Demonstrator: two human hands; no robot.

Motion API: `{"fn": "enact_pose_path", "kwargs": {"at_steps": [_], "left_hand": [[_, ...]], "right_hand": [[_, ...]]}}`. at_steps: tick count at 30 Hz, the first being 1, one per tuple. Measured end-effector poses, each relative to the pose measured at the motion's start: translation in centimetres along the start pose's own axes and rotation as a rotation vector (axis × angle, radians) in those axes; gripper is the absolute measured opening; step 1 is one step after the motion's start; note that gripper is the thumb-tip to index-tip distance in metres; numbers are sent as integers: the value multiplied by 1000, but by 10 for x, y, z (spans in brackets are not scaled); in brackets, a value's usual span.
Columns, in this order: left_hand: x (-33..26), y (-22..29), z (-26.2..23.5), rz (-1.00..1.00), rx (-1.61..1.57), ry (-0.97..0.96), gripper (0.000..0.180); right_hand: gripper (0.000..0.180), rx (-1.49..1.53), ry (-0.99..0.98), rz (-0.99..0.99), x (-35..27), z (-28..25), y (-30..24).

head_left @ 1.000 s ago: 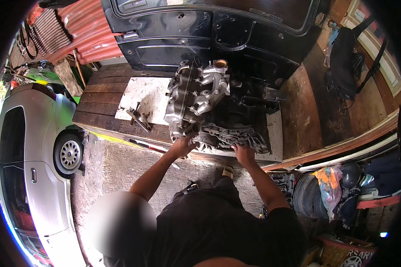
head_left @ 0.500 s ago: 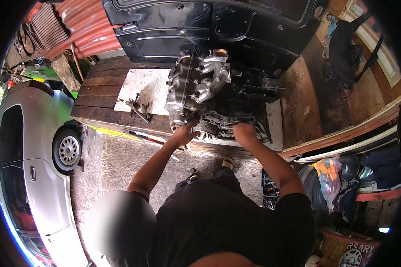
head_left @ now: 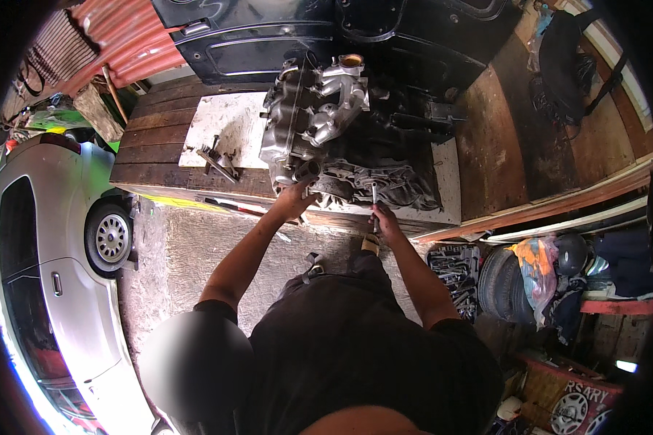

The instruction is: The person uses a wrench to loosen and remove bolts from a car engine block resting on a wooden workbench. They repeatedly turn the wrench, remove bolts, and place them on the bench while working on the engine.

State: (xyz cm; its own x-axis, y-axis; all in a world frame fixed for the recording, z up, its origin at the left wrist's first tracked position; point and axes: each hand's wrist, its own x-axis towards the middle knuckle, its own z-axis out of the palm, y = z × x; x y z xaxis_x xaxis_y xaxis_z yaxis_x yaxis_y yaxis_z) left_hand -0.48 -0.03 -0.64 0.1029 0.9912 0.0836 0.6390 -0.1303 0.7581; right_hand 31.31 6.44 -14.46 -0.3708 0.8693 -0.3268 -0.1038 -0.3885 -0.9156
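Observation:
An engine (head_left: 290, 130) with a silver-grey cover and branching intake manifold (head_left: 352, 101) lies on the bench. Its near side has a cast metal cover (head_left: 392, 181) with ribs and a round pulley-like part (head_left: 336, 187). My right hand (head_left: 387, 217) is closed around the handle of a ratchet wrench (head_left: 375, 197), whose head meets that near side. My left hand (head_left: 294, 201) rests at the engine's near left corner, below a short dark round pipe end (head_left: 307, 171). Its thumb stands apart from the fingers, whose tips are partly hidden.
Loose metal parts (head_left: 220, 161) lie on a white board (head_left: 192, 134) on the wooden bench (head_left: 149, 134). A dark vehicle door panel (head_left: 268, 58) stands behind. A silver car (head_left: 72, 239) is at left. A tool tray (head_left: 453, 268) and tyres (head_left: 504, 286) sit at right.
My right hand has drawn back toward me from the engine's near side, and the ratchet wrench now shows in it. My left hand stays at the corner. The view has shifted slightly.

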Motion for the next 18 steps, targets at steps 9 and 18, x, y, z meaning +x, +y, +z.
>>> {"fn": "enact_pose_path", "kwargs": {"at_steps": [9,18], "left_hand": [[-3,2,-2,-51,12,-7,53],[-3,5,-1,-34,-2,18,54]], "right_hand": [[31,102,127,322,-17,61,-20],[42,46,18,473,-3,58,13]]}}
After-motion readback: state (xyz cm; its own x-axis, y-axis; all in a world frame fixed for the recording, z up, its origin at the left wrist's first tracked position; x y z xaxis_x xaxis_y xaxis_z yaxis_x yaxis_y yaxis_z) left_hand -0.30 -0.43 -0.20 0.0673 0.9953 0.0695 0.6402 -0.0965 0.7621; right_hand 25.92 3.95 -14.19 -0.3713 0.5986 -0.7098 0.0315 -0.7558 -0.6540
